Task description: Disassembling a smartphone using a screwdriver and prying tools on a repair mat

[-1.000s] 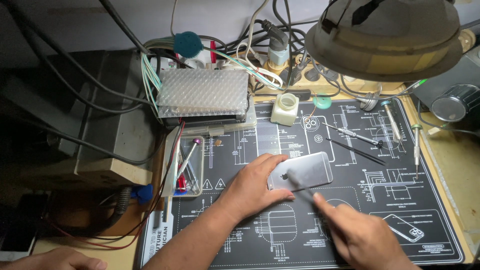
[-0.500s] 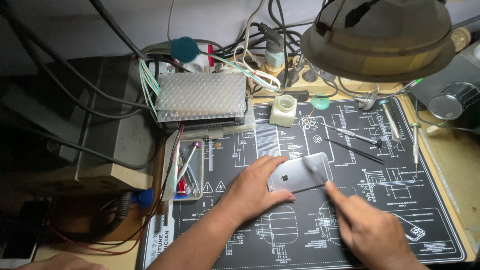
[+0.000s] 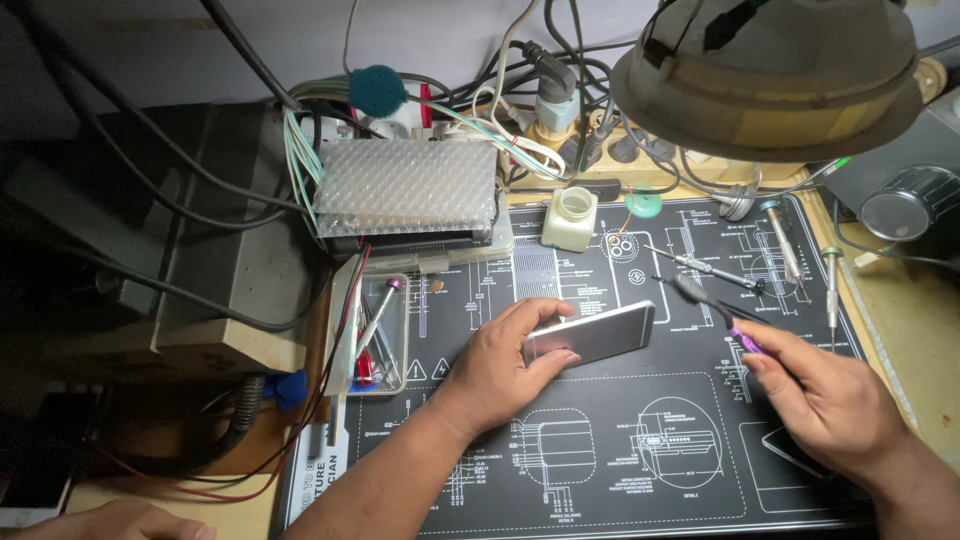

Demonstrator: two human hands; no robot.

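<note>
My left hand (image 3: 495,375) grips a silver phone (image 3: 600,333) by its left end and holds it tilted just above the black repair mat (image 3: 600,480). To the right of the phone, my right hand (image 3: 825,405) pinches a thin tool with a purple grip (image 3: 715,312). The tool's dark tip points up and left, close to the phone's right end but apart from it. A dark flat device (image 3: 785,450) lies on the mat, partly under my right hand.
A small metal tray (image 3: 375,335) with tools sits left of the mat. A white bottle (image 3: 570,218), loose screwdrivers (image 3: 785,245) and a bubble-wrapped box (image 3: 405,190) lie at the back. A lamp shade (image 3: 770,70) hangs top right. Another hand (image 3: 120,520) shows bottom left.
My right hand has drawn back to the right, away from the phone, with the purple tool now showing. The phone has tipped up more on its edge in my left hand.
</note>
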